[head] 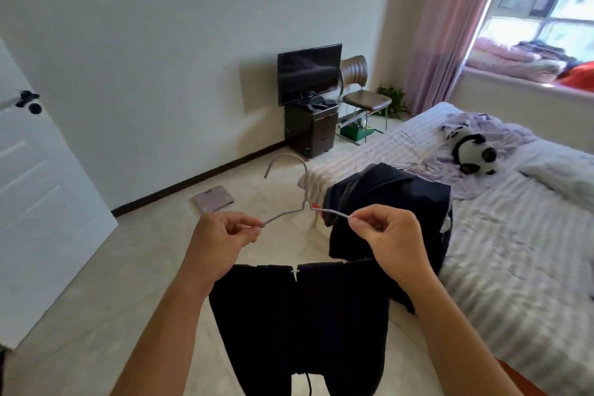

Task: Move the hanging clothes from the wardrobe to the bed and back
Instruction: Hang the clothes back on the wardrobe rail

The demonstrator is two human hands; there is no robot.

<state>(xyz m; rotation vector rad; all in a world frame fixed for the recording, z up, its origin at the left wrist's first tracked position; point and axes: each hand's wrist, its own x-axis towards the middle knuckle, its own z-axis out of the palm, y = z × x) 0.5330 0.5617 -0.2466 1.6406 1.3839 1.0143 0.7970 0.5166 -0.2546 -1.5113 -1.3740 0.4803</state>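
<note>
A white wire hanger [303,199] is held up in front of me, its hook pointing up and left. My left hand [221,235] pinches its left shoulder and my right hand [385,235] pinches its right shoulder. Dark trousers [299,325] hang folded over the hanger's lower bar, below my hands. A pile of dark clothes [395,202] lies on the near corner of the striped bed [501,260], just beyond my right hand. The wardrobe is out of view.
A white door [41,202] stands open at left. A TV on a dark cabinet [310,128], a chair [363,96] and a flat scale [212,201] stand on the floor ahead. A toy panda [475,154] and a pillow [559,170] lie on the bed.
</note>
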